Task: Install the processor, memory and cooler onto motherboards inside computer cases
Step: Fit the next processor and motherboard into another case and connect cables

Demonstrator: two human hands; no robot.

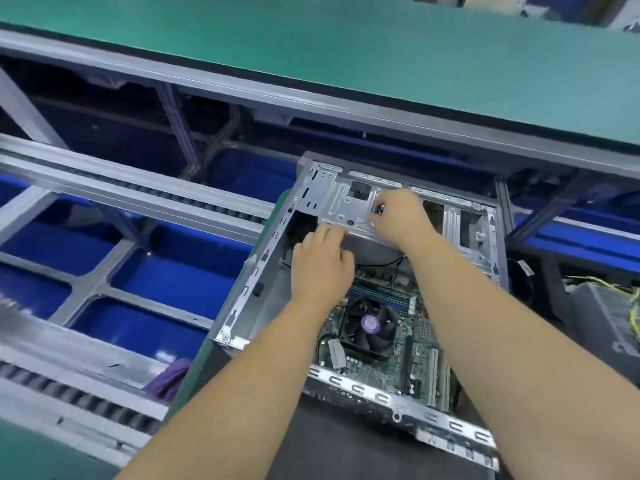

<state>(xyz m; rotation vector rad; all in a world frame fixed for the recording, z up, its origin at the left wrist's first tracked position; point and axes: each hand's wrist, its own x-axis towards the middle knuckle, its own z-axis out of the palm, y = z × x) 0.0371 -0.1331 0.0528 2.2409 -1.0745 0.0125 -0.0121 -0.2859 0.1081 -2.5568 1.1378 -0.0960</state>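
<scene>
An open silver computer case (242,299) lies in front of me. Its green motherboard (391,362) carries a black cooler fan (369,327) with a purple hub, and memory sticks (381,292) sit just beyond the fan. At the far end is a metal drive bracket (339,199). My left hand (320,265) reaches under the bracket's near edge, fingertips hidden. My right hand (398,216) rests on the bracket and pinches a small dark connector (378,210).
A green-topped upper shelf (346,53) overhangs the far side. Aluminium roller rails (138,192) and blue bins (173,278) lie to the left. A purple cloth (169,375) sits by the near rail. Another unit with yellow wires (616,313) stands at the right.
</scene>
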